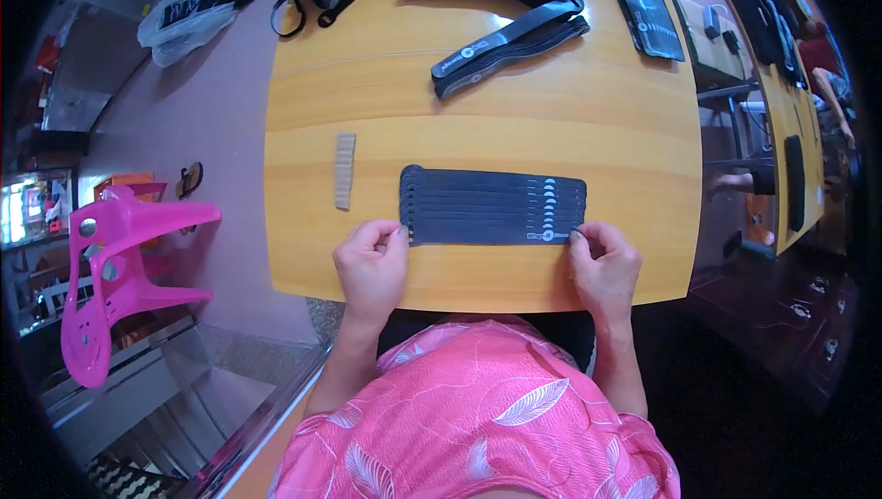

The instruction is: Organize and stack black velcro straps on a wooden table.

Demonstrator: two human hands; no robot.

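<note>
Several black straps (473, 207) lie overlapped in a neat row on the yellow wooden table, each with a loop end at the left and white print near the right. My left hand (372, 265) is closed in a pinch at the left end of the nearest strap. At that strap's right end, my right hand (606, 265) pinches the corner between thumb and fingers. A beige ribbed strip (344, 171) lies left of the row, apart from my hands.
Bundles of black straps (505, 47) lie across the table's far side, with a flat strap stack (640, 7) at far right. A pink plastic stool (119, 269) stands left of the table (312, 95). At right, another person's arm (834, 90) shows near a second table (781, 145).
</note>
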